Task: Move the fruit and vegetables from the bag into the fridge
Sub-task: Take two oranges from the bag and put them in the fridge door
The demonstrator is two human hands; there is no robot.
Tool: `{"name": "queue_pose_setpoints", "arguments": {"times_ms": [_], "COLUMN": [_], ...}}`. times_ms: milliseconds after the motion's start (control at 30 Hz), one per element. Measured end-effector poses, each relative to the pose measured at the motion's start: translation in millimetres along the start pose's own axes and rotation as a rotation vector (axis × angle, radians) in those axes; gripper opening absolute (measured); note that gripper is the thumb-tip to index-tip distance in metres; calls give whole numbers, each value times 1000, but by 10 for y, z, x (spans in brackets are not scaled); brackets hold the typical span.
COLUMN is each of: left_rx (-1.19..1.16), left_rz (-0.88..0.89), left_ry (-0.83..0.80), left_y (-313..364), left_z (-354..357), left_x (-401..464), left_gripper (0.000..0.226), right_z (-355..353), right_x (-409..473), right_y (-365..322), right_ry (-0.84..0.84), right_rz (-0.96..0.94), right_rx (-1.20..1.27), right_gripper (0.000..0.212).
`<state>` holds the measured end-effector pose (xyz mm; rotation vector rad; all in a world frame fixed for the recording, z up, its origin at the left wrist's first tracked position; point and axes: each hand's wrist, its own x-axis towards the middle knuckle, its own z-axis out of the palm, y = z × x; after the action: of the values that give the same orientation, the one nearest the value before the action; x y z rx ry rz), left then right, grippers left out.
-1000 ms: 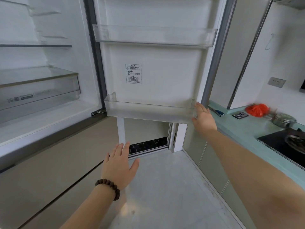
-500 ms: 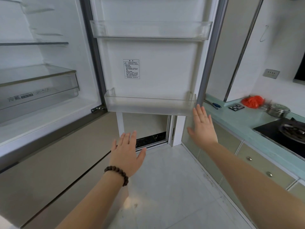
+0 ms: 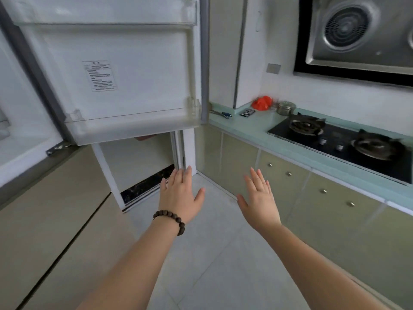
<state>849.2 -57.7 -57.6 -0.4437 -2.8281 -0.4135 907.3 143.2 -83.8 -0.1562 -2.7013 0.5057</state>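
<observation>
Currently the task stands at its preparation stage. The fridge door (image 3: 125,70) is swung open, its two clear door racks hold nothing, and no fruit or vegetable can be seen in the small part of the fridge interior (image 3: 20,139) that shows at the left edge. The transfer itself appears not yet begun.

The room is a narrow kitchen. Largest is the pale tiled floor (image 3: 214,253), which runs between the fridge on the left and a row of green-beige cabinets (image 3: 312,211) on the right. Above the cabinets lies a light green tabletop (image 3: 248,126) carrying a black gas hob (image 3: 339,142) with two burners. An extractor hood (image 3: 362,36) is mounted on the white wall above the hob.

The likely task item is the red bag (image 3: 262,103), which rests at the far corner of the tabletop, against the wall and well apart from both hands. Its contents cannot be made out. Just beside it stand a small metal pot (image 3: 286,107) and a small dark object; a blue-handled tool lies nearer the fridge door.

The left hand (image 3: 180,193), with a bead bracelet (image 3: 171,220) at the wrist, is spread flat with straight fingers and holds nothing. The right hand (image 3: 260,198) is likewise flat and free. Both hover over the floor, below the door.

Remaining work: fetch the bag, take out the produce, place it in the fridge.
</observation>
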Motion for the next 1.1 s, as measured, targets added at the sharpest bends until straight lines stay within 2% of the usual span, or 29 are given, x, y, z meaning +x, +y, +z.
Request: {"name": "queue_pose_setpoints", "arguments": {"times_ms": [233, 667, 1100], "left_rx": [-73, -233, -238], "left_rz": [296, 878, 1234], "left_ry": [-131, -387, -469], "left_y": [890, 3200, 5692], "left_z": [479, 1144, 1632], "left_x": [-189, -1204, -2411], "left_gripper": [70, 70, 72], "right_z": [-346, -1275, -2217], "right_x": [-922, -3131, -4677], "right_y": [604, 1766, 3226], "right_ry": [96, 237, 432], "right_rz": [281, 988, 1362], "right_rx": [-85, -282, -287], "right_gripper": [55, 55, 53]}}
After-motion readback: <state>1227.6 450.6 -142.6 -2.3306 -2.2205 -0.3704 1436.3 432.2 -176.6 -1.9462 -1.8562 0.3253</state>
